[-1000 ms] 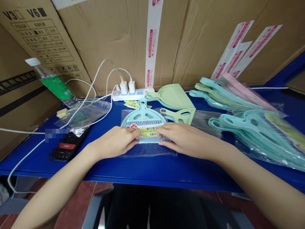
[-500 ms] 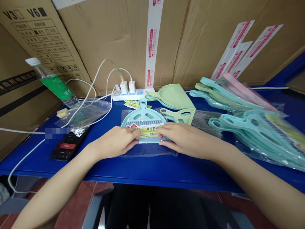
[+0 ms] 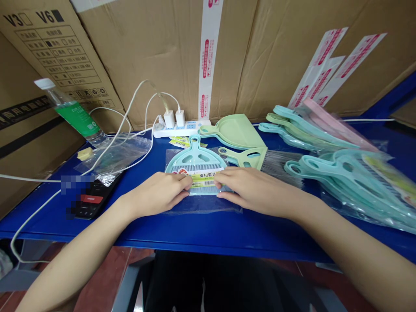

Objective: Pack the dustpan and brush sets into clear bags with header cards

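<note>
- The left hand (image 3: 156,194) and the right hand (image 3: 255,190) lie palm-down on the packaged item, fingers together and gently curved, fingertips almost meeting over its printed label. Neither is balled into a fist. Whether either hand actually grips cannot be told, as the thumbs are hidden.
- Between them, a teal plastic desk-brush set (image 3: 195,151) lies flat inside a glossy transparent poly bag (image 3: 201,206) in the middle of the blue painted desk (image 3: 195,232). It has a rounded, fan-shaped head with oval cut-outs, a looped handle pointing away from the person and a row of grey bristles.
- A yellow-green paper label (image 3: 203,180) crosses the set under the fingertips.
- Just beyond it lie a matte pale-green dustpan (image 3: 234,130) and a pale-green hand brush (image 3: 242,158) with a fan of grey synthetic bristles.
- To the right, bagged teal brushes (image 3: 354,182) are heaped together, with loose teal and green handles (image 3: 302,130) behind them.
- To the left are a crumpled poly bag (image 3: 112,158), a partly blurred phone (image 3: 89,199) and a ribbed plastic water bottle (image 3: 73,113) with a green label, lying tilted.
- A white power strip (image 3: 177,129) with two cube chargers sits against corrugated cardboard boxes (image 3: 146,56).
</note>
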`<state>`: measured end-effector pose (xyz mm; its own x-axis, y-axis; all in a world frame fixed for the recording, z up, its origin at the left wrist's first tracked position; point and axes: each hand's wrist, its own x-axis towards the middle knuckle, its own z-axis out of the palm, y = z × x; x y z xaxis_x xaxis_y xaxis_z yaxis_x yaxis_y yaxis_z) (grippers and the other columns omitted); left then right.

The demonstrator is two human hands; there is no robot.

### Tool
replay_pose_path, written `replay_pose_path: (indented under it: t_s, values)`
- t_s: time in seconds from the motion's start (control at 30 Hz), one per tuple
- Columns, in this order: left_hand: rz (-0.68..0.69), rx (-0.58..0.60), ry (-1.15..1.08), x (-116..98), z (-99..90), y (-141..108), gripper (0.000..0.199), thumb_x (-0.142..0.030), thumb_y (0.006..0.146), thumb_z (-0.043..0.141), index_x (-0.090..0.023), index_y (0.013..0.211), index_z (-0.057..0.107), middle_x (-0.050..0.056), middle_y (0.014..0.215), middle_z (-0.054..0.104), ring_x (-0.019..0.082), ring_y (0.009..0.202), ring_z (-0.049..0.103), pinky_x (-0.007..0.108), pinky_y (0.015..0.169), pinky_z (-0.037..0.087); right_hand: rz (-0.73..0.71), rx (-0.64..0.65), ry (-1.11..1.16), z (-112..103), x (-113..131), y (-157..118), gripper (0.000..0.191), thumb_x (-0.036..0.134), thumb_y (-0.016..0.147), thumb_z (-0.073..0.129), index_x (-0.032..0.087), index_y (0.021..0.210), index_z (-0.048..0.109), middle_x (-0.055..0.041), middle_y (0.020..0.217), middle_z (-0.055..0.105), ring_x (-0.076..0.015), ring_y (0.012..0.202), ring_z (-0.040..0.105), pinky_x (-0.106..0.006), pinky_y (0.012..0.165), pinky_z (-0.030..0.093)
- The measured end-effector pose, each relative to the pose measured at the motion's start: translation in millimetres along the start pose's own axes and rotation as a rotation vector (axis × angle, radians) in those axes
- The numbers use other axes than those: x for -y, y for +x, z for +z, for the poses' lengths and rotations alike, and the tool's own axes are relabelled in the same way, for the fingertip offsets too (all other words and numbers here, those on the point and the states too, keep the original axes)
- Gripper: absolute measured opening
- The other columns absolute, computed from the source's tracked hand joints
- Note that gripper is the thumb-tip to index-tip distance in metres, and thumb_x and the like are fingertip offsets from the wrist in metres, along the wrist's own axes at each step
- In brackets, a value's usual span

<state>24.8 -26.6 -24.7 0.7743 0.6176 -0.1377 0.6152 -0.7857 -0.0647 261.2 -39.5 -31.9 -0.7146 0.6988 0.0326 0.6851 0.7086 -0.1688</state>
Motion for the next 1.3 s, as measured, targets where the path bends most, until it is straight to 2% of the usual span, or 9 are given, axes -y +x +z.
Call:
replay_pose_path:
  t_s: [1.3]
  values:
    - [-0.009, 0.016, 0.021, -1.2, -1.2, -0.4, 0.011, -0.022, 0.097, 0.044, -0.019, 0.09, 0.051, 0.002, 0.082, 0.065, 0.018, 0.069, 0.065, 0.029, 0.06, 0.045, -0.006, -0.002, -0.001, 0.1, 0.1, -0.1, 0.005, 0.019, 0.091, 0.056, 0.018, 0.089, 0.06, -0.0066, 0.089, 0.068, -0.021, 0.078, 0.062, -0.03, 0.066, 0.042]
